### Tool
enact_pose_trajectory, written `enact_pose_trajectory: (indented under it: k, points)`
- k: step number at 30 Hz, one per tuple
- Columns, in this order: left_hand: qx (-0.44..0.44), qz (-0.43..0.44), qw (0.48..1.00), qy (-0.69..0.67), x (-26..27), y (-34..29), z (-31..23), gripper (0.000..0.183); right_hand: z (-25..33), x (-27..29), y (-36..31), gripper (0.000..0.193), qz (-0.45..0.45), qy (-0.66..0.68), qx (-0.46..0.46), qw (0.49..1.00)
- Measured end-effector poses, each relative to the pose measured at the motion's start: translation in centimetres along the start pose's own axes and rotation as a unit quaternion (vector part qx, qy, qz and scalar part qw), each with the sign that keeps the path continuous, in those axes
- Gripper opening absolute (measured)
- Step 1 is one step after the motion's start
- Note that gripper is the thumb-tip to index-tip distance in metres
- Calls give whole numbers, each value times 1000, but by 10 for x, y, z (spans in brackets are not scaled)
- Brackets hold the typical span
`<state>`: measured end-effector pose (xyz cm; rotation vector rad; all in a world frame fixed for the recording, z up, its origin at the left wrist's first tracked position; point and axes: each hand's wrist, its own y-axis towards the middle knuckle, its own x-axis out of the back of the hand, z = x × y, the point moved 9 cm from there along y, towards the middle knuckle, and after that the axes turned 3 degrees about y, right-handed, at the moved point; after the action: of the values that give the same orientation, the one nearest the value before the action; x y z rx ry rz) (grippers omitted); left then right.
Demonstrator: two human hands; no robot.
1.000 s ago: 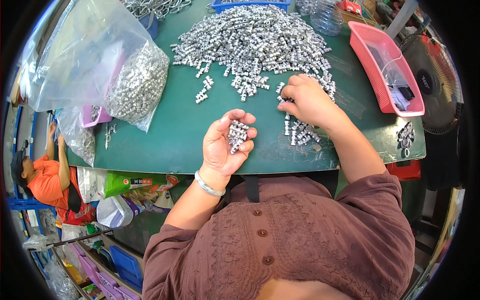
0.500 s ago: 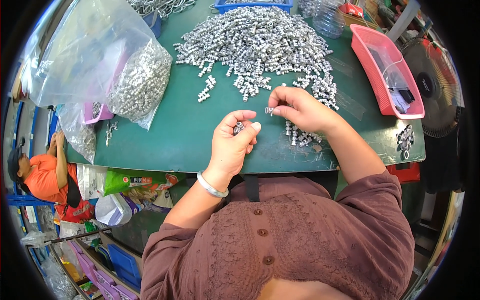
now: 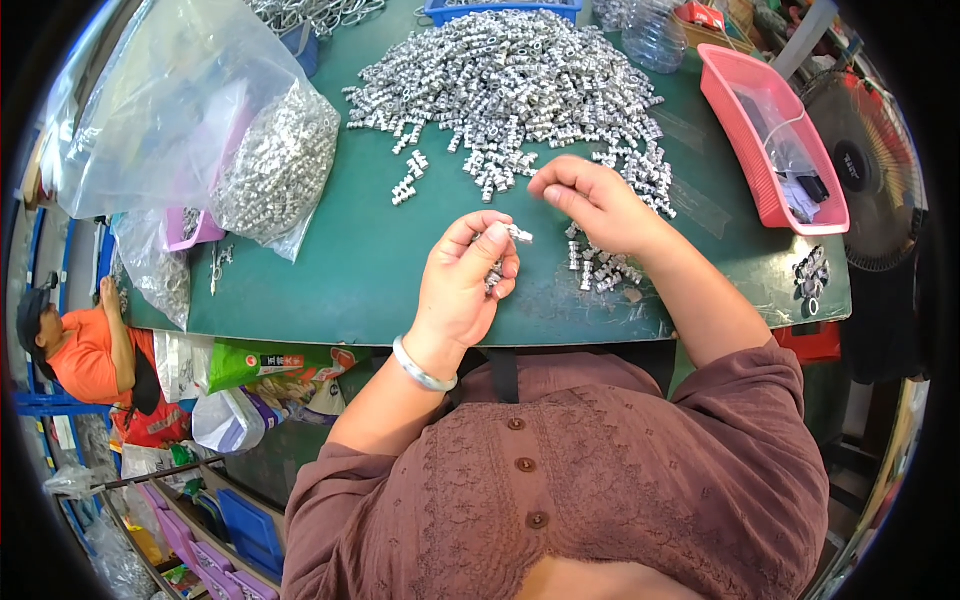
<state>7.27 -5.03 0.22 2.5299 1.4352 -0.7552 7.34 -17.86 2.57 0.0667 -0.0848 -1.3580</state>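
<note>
My left hand (image 3: 465, 275) is closed, with a small silvery metal fitting (image 3: 518, 233) pinched at the thumb and forefinger. More of these ribbed pieces show in its curled fingers. My right hand (image 3: 592, 205) is a little apart on the right, thumb and forefinger drawn together, and I see nothing between them. Under its wrist lies a small group of the same fittings (image 3: 603, 272). Beyond both hands spreads a big heap of fittings (image 3: 510, 85), with a few strays (image 3: 408, 180) at its left edge.
A clear plastic bag of fittings (image 3: 275, 165) stands on the green table (image 3: 300, 290) at left. On the right are a pink basket (image 3: 715, 130), a fan (image 3: 855, 165) and dark rings (image 3: 811, 280). A person in orange (image 3: 95, 340) sits at far left.
The fitting that was in my right fingertips is now pinched in my left hand. My right hand has drawn up and slightly away. The other person's arm has shifted.
</note>
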Motion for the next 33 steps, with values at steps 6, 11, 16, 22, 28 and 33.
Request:
enact_pose_trajectory:
  k: [6, 11, 16, 22, 28, 33]
  points:
    - [162, 72, 944, -278, -10, -2, 23, 11, 6, 18, 1, 23, -121, -577, 114, 800]
    - [173, 84, 930, -313, -8, -2, 26, 11, 5, 11, 6, 25, -70, -566, 83, 817]
    - [161, 33, 946, -279, -2, -2, 22, 12, 17, 14, 4, 26, -96, -449, 109, 882]
    - [142, -4, 973, -179, 7, 0, 25, 20, 7, 10, 1, 26, -85, -77, 36, 993]
    - [96, -12, 993, -65, 1, 1, 20, 19, 14, -6, -3, 26, -50, 68, 35, 996]
    - [119, -12, 985, -126, 5, 2, 26, 14, 13, 2, -2, 20, -50, 51, 56, 996]
